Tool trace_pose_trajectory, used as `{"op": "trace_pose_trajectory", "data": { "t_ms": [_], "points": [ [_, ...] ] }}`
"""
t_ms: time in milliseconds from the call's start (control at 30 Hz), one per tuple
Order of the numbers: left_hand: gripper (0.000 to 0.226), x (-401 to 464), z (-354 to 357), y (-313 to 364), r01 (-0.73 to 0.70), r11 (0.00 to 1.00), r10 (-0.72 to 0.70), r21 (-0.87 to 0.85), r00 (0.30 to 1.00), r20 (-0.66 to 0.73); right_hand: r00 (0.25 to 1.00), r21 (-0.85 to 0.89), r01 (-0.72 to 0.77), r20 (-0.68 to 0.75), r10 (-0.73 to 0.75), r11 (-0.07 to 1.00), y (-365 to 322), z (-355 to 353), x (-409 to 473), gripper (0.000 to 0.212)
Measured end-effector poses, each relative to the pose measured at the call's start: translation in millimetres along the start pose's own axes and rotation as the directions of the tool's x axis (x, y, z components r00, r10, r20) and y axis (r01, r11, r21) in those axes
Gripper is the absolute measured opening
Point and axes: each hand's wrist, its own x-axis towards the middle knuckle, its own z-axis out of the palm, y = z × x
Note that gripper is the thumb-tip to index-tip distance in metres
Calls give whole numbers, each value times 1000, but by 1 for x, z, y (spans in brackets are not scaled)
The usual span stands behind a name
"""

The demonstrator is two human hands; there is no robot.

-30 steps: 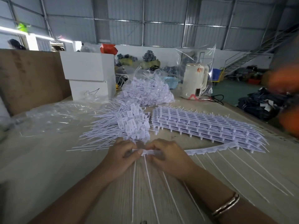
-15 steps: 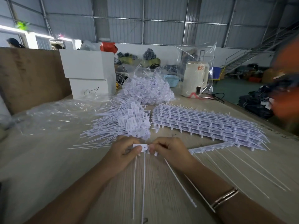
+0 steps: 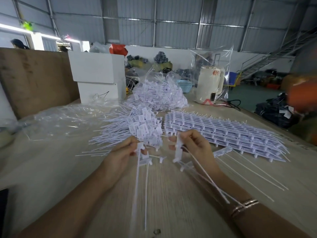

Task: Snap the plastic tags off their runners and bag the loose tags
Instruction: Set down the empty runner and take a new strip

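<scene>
The left hand point(image 3: 120, 156) pinches the head of a white tag point(image 3: 140, 147) between thumb and curled fingers, and the tag's long thin tail hangs down toward the near edge of the table point(image 3: 171, 194). The right hand point(image 3: 197, 148) has its fingers curled round a short piece of runner point(image 3: 178, 148), held almost upright, with several tag tails trailing from it down past the wrist and the bracelet point(image 3: 245, 206). The two hands are just apart, raised a little above the wood. A second tag head sits just below the left hand's tag; motion blur hides whether it is joined to it.

Just beyond the hands lies a heap of loose tags point(image 3: 142, 127), their tails fanned out to the left. To its right a flat stack of unbroken runners point(image 3: 223, 133) reaches toward the right edge. Farther off, a clear bag of tags point(image 3: 159, 98) stands open, and crumpled clear plastic point(image 3: 65, 117) lies at the left.

At the far right a cream kettle point(image 3: 210, 85) stands inside another clear bag; it bears a red mark too blurred to read. Two stacked white boxes point(image 3: 97, 74) sit at the far left, with no writing visible on them.
</scene>
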Motion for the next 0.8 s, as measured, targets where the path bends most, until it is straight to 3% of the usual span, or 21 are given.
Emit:
{"op": "trace_pose_trajectory", "data": {
  "t_ms": [67,133,200,233,300,367,467,567,700,800],
  "points": [
    [16,2,-4,-2,-42,918,46,394,999,-1,997,-286,35,75,-14,958,3,-1,-3,12],
    [15,6,0,-6,-87,670,135,737,991,-5,985,-537,96,175,0,838,11,8,-6,11],
    [24,8,5,-7,-54,428,195,902,980,-34,972,-634,164,236,-13,756,15,18,-8,19],
    [35,8,6,-6,-38,362,230,932,972,-50,966,-697,209,255,-36,686,16,20,-7,23],
    [51,6,9,-2,-73,377,298,923,953,-46,954,-792,285,288,-80,540,17,22,-5,28],
    [60,4,15,1,-118,436,252,892,968,5,935,-806,351,330,-132,476,19,25,-5,26],
    [54,2,23,-3,-110,505,132,856,990,49,915,-775,399,370,-160,491,16,26,-5,21],
    [35,2,23,-4,-96,600,156,794,988,1,908,-745,391,408,-94,540,8,9,-2,22],
    [19,3,20,-7,-101,608,144,787,990,16,916,-825,380,398,-47,419,10,-7,1,14],
    [26,3,20,-7,-90,607,138,790,990,7,909,-835,411,407,-92,367,16,-3,0,16]
  ]
}}
